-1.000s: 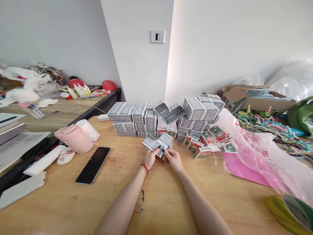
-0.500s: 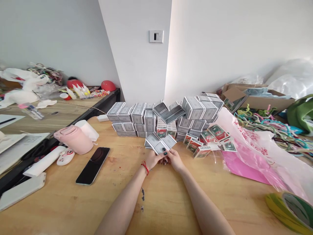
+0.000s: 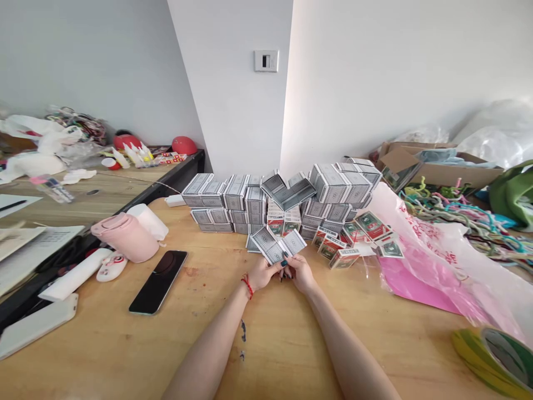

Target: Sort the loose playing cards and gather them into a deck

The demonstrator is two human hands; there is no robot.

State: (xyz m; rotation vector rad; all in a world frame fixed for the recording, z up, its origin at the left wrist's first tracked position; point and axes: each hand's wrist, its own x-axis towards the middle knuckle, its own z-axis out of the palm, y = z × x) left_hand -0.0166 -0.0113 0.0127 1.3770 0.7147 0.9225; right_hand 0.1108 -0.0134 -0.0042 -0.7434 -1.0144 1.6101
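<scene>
My left hand (image 3: 263, 273), a red string bracelet at its wrist, grips grey-patterned playing cards (image 3: 268, 245) between thumb and fingers. Against it, my right hand (image 3: 301, 272) is closed on the lower edge of the same cards, which spread upward in a V with a crease between the two sides. How many cards there are I cannot tell. Just behind lies another card (image 3: 251, 244), partly covered. Farther back stand stacked blocks of folded cards (image 3: 245, 191), with an open folded-card piece (image 3: 289, 191) tilted on top near the middle.
Red and green card boxes (image 3: 343, 257) lie right of my hands, beside a pink-and-white plastic bag (image 3: 420, 261). A phone (image 3: 158, 282) and a pink cup (image 3: 125, 237) are on the left. A yellow tape roll (image 3: 474, 355) sits at the near right corner.
The held cards have shifted slightly right, and their two sides now stand at a sharper angle. My right hand has moved a little to the right. The stacks have stayed put.
</scene>
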